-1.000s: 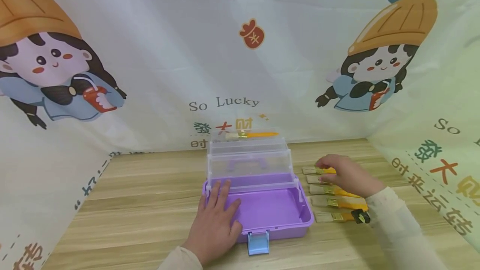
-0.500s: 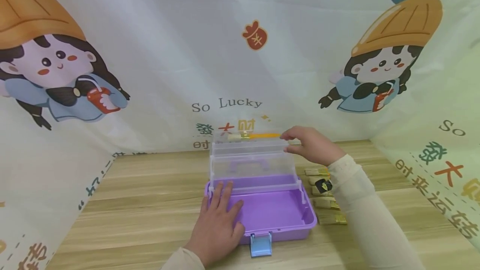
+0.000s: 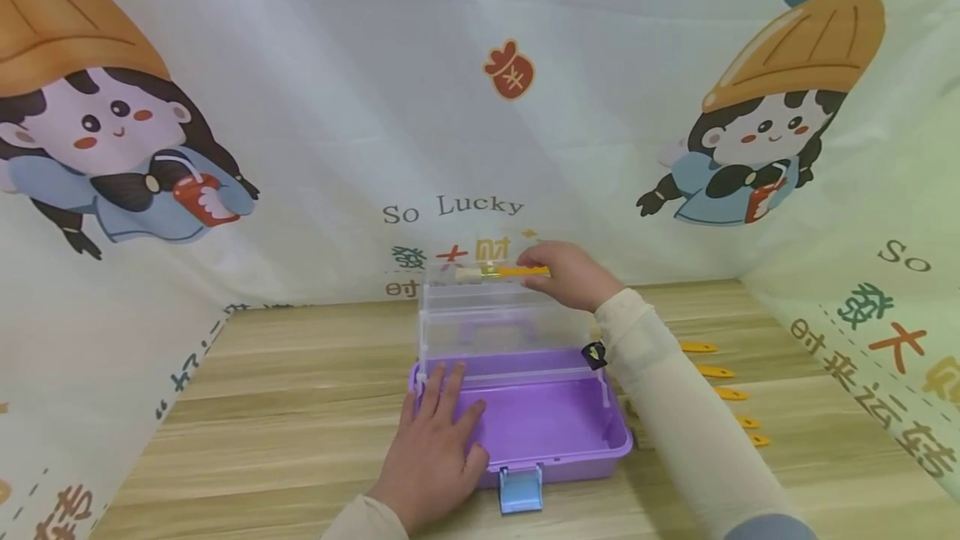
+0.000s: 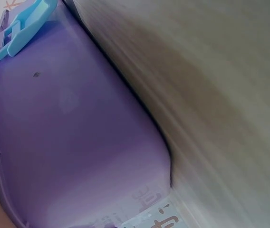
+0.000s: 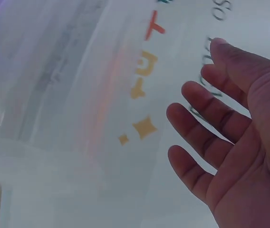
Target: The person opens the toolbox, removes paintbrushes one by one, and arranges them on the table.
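A purple box (image 3: 536,419) stands on the wooden table, its clear lid (image 3: 498,327) tilted up at the back. My left hand (image 3: 438,448) rests over the box's left side, fingers spread and straight. At the top of the lid lies a paintbrush (image 3: 491,272) with pale bristles and an orange handle. My right hand (image 3: 570,272) is at that handle's end, thumb and fingers apart around it in the head view. In the right wrist view the fingers (image 5: 204,133) are loosely bent with nothing between them, and the brush is only an orange blur through clear plastic.
Several more paintbrushes lie to the right of the box; their orange handles (image 3: 731,392) show past my right forearm, which hides the rest. A light blue latch (image 3: 521,490) hangs at the box front. A printed cloth (image 3: 360,107) stands behind the table.
My right hand has moved from above the row of brushes on the right, up and left to the brush at the lid. The left hand has stayed on the box.
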`<control>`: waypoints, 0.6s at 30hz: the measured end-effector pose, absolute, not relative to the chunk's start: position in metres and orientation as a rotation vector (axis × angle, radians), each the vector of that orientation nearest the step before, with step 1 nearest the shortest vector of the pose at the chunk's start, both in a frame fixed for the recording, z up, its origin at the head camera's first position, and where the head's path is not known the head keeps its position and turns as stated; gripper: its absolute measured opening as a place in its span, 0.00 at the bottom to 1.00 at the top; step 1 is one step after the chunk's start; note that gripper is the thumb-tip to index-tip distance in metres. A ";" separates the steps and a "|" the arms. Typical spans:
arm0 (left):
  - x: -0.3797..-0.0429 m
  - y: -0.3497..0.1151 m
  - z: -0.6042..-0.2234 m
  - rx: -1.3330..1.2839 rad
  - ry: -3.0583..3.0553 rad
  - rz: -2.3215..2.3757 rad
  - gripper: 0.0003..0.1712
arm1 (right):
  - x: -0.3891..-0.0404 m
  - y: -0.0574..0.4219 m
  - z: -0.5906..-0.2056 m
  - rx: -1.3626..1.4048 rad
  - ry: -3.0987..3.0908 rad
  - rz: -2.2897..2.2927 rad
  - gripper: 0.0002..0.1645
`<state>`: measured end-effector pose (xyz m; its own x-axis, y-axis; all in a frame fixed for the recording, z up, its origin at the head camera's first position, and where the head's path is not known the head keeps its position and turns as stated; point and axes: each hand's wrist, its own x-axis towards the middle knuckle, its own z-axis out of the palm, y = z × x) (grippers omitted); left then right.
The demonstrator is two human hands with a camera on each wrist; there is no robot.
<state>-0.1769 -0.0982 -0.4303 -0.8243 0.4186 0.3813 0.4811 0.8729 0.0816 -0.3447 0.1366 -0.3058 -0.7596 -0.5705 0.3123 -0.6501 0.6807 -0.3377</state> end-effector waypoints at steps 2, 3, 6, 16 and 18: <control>-0.177 -0.099 -0.431 -0.672 -2.688 -0.250 0.28 | -0.351 0.130 -0.309 0.990 -2.723 0.643 0.19; -0.176 -0.099 -0.431 -0.672 -2.690 -0.249 0.28 | -0.353 0.128 -0.311 0.986 -2.734 0.643 0.20; -0.176 -0.100 -0.431 -0.673 -2.697 -0.245 0.28 | -0.360 0.122 -0.317 0.967 -2.769 0.645 0.21; -0.175 -0.098 -0.428 -0.673 -2.715 -0.235 0.28 | -0.377 0.118 -0.328 0.932 -2.812 0.766 0.23; -0.176 -0.098 -0.428 -0.673 -2.708 -0.229 0.28 | -0.381 0.116 -0.332 0.918 -2.813 0.794 0.23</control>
